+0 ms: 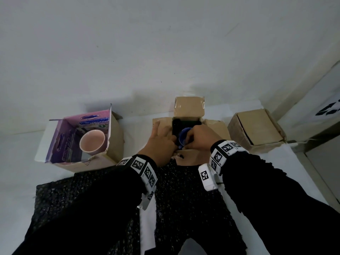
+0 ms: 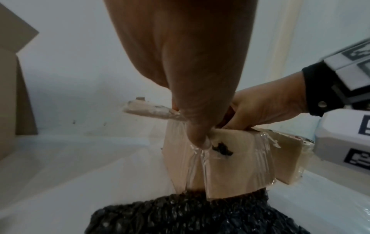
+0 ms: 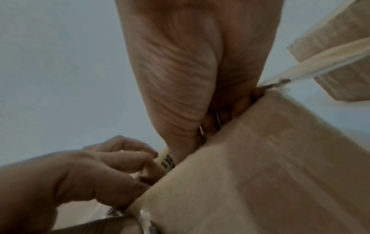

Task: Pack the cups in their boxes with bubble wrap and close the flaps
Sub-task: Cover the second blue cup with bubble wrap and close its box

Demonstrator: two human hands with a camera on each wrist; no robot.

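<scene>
A blue cup [image 1: 181, 137] sits in the open middle box [image 1: 189, 107], which is lined with black bubble wrap. My right hand [image 1: 191, 139] curls over the cup's right rim from the near side. My left hand [image 1: 170, 142] grips the box's near left edge, thumb lying on the left flap. In the left wrist view a left finger [image 2: 198, 136] presses the taped near flap [image 2: 236, 164]. A pink cup [image 1: 92, 142] stands bare in the purple-lined box [image 1: 114, 137] on the left. A sheet of black bubble wrap [image 1: 185, 203] lies under my forearms.
A closed brown box [image 1: 255, 127] stands at the right, close to the middle box. The white table [image 1: 22, 181] meets a white wall [image 1: 165, 52] right behind the boxes. The table's right edge [image 1: 312, 173] runs near the closed box.
</scene>
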